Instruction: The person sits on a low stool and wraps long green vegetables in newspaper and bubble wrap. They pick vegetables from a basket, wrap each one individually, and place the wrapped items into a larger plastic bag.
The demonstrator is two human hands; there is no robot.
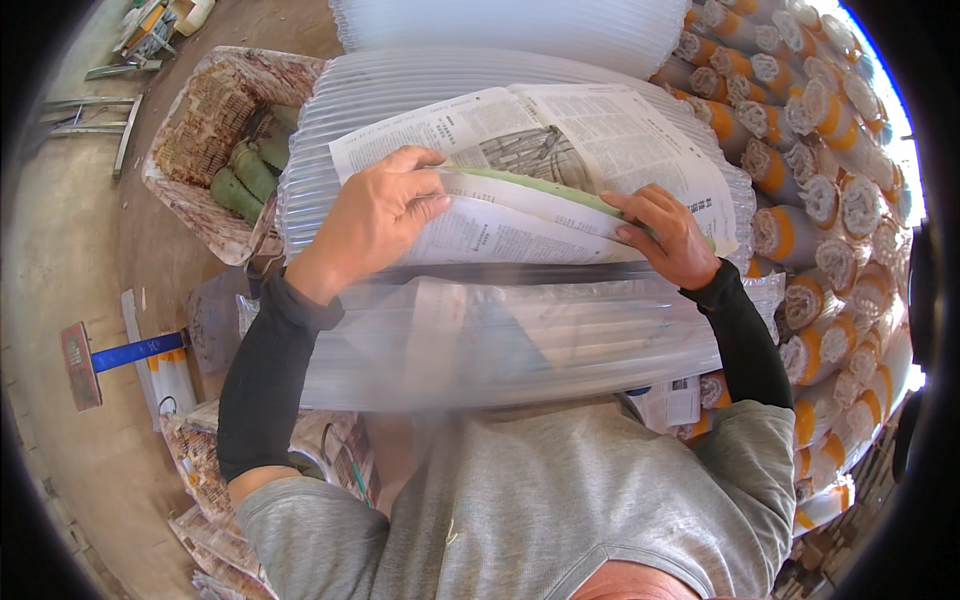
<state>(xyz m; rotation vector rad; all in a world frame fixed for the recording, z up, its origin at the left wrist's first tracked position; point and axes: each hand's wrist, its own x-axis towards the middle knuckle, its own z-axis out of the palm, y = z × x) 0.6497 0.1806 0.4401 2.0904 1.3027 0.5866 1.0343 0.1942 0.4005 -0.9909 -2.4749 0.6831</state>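
My left hand (pixel 382 206) grips the left end of a long green leaf (pixel 551 189), possibly aloe, together with a folded edge of newspaper (pixel 645 131). My right hand (pixel 664 236) holds the right part of the leaf and the same paper fold between thumb and fingers. The newspaper's near part is lifted up against the leaf; its far part lies spread on a ribbed clear plastic air-column sheet (pixel 510 66). Nearer my body, a clear plastic-wrapped bundle (pixel 525 337) lies crosswise.
At the left, a newspaper-lined basket (pixel 199 127) holds several thick green leaves (pixel 255 172). Wrapped rolls with orange bands (pixel 776 232) are stacked high at the right. Another lined container (pixel 206 461) is beside my left arm. A blue bar with a red plate (pixel 81 367) juts out at the left.
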